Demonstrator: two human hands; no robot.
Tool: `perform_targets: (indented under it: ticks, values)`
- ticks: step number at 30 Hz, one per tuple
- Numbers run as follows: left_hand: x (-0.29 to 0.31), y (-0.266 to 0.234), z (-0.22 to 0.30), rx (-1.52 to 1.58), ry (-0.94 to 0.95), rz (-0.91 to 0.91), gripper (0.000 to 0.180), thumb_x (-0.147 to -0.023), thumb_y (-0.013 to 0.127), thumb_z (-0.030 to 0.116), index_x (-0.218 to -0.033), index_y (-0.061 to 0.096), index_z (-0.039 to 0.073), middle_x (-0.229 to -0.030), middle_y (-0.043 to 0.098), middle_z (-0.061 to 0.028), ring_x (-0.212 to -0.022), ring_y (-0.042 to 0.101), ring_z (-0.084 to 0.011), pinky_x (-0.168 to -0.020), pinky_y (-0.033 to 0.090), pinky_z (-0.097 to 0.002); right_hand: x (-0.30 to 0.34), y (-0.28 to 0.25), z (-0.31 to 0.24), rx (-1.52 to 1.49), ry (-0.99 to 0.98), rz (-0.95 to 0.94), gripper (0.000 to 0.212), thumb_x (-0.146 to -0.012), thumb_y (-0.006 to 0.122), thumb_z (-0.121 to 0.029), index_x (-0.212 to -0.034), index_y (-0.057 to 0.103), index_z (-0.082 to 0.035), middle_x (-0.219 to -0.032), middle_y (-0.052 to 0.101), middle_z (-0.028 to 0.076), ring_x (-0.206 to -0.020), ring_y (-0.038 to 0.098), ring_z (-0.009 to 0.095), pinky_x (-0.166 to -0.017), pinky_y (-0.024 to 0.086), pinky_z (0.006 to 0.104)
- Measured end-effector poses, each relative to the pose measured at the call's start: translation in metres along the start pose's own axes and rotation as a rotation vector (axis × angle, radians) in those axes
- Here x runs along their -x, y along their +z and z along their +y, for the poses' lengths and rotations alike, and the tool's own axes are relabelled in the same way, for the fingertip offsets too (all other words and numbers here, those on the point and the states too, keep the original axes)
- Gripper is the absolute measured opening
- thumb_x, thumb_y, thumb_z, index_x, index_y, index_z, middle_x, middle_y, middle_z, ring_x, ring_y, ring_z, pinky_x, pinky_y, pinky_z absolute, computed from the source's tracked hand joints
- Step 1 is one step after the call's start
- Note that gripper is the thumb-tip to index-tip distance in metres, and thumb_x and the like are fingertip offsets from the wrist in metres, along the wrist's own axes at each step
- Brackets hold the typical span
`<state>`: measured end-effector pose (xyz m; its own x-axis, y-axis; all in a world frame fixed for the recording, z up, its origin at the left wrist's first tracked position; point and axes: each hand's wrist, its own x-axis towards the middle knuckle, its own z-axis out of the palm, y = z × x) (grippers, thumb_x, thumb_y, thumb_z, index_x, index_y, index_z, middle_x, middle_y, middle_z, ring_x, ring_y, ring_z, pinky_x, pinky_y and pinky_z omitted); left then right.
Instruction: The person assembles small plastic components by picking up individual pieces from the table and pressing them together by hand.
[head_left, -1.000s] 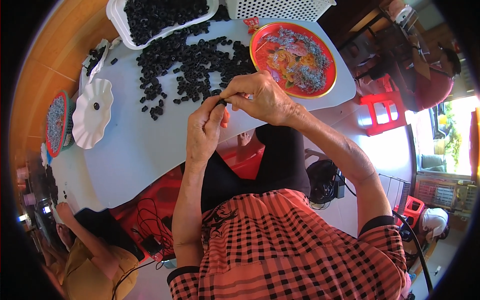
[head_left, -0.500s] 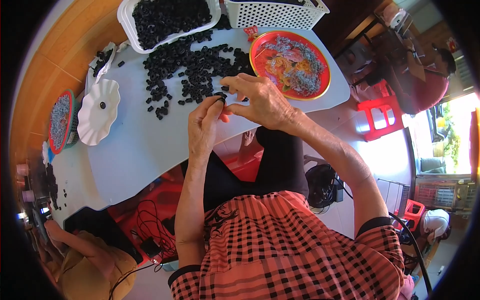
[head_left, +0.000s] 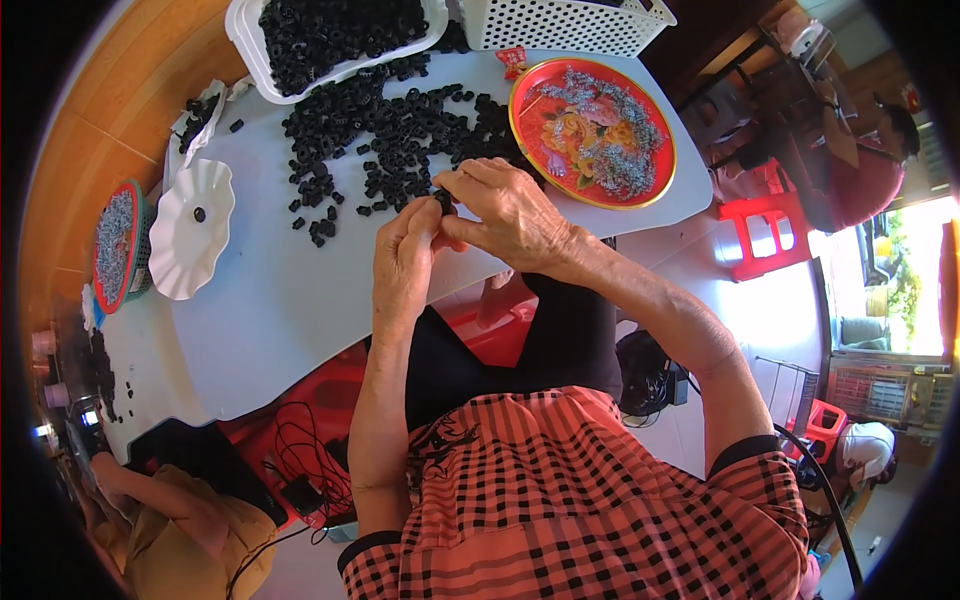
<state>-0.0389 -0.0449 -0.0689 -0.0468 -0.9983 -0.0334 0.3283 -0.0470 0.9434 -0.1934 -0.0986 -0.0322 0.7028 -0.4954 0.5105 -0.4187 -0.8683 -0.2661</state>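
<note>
A small black plastic part [head_left: 443, 201] is pinched in my left hand [head_left: 402, 260], between thumb and fingers near the table's front edge. My right hand [head_left: 512, 215] closes on the same part from the right, index finger and thumb curled around it. The part is mostly covered by my fingers. Just beyond my hands lies a loose pile of similar black parts [head_left: 405, 125]. To the right of the pile, a round red floral tray [head_left: 519, 105] carries many small silvery metal pieces [head_left: 628, 170], too small to name.
A scalloped white dish [head_left: 190, 255] with one black part stands left. Beyond the pile are a white tub [head_left: 262, 65] of black parts and a perforated white basket [head_left: 560, 30]. A red wrapper [head_left: 513, 62] lies nearby. Another person [head_left: 190, 515] sits at lower left.
My right hand has come down and its fingers have closed around the black part at my left fingertips. The view has shifted slightly.
</note>
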Motion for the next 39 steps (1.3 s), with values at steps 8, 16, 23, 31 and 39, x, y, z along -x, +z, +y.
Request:
perform_targets:
  ticks: [8, 16, 23, 31, 39]
  values:
    - [0.0, 0.005, -0.001, 0.027, 0.026, 0.132, 0.022, -0.099, 0.051, 0.02, -0.091, 0.063, 0.004, -0.075, 0.047, 0.0071, -0.066, 0.04, -0.0012, -0.059, 0.034, -0.0161, 0.008, 0.02, -0.005, -0.089, 0.068, 0.13, 0.035, -0.074, 0.07, -0.008, -0.105, 0.059, 0.004, -0.094, 0.06, 0.016, -0.081, 0.06, 0.03, -0.073, 0.048, 0.0408]
    - [0.004, 0.004, 0.014, -0.387, 0.04, 0.119, 0.025, -0.095, 0.047, 0.02, -0.091, 0.06, -0.001, -0.072, 0.053, 0.001, -0.068, 0.045, -0.006, -0.06, 0.039, -0.0254, 0.014, 0.027, 0.002, -0.249, 0.11, 0.174, 0.041, -0.071, 0.074, -0.011, -0.108, 0.06, 0.001, -0.09, 0.062, 0.013, -0.083, 0.06, 0.031, -0.075, 0.05, 0.0388]
    - [0.007, 0.013, 0.008, -0.407, 0.08, 0.056, 0.024, -0.094, 0.049, 0.019, -0.093, 0.059, -0.002, -0.072, 0.057, -0.0052, -0.067, 0.05, -0.0076, -0.058, 0.042, -0.0257, 0.021, 0.016, -0.006, -0.131, 0.131, 0.188, 0.043, -0.069, 0.074, -0.009, -0.109, 0.061, 0.001, -0.094, 0.063, 0.015, -0.085, 0.061, 0.033, -0.076, 0.049, 0.0405]
    - [0.008, 0.016, -0.002, -0.315, 0.231, 0.072, 0.024, -0.094, 0.048, 0.02, -0.091, 0.059, -0.002, -0.068, 0.05, 0.0008, -0.064, 0.043, -0.0055, -0.054, 0.037, -0.0243, 0.023, 0.016, -0.01, -0.27, 0.279, 0.171, 0.044, -0.069, 0.076, -0.005, -0.111, 0.061, 0.0, -0.099, 0.063, 0.015, -0.09, 0.062, 0.031, -0.078, 0.051, 0.0376]
    - [0.002, 0.016, 0.001, -0.295, 0.226, 0.057, 0.026, -0.095, 0.048, 0.021, -0.086, 0.057, -0.001, -0.069, 0.051, -0.0008, -0.064, 0.043, -0.0075, -0.056, 0.038, -0.0251, 0.02, 0.017, -0.01, -0.234, 0.31, 0.207, 0.044, -0.073, 0.075, -0.008, -0.115, 0.061, -0.002, -0.106, 0.063, 0.014, -0.092, 0.061, 0.029, -0.079, 0.051, 0.0373]
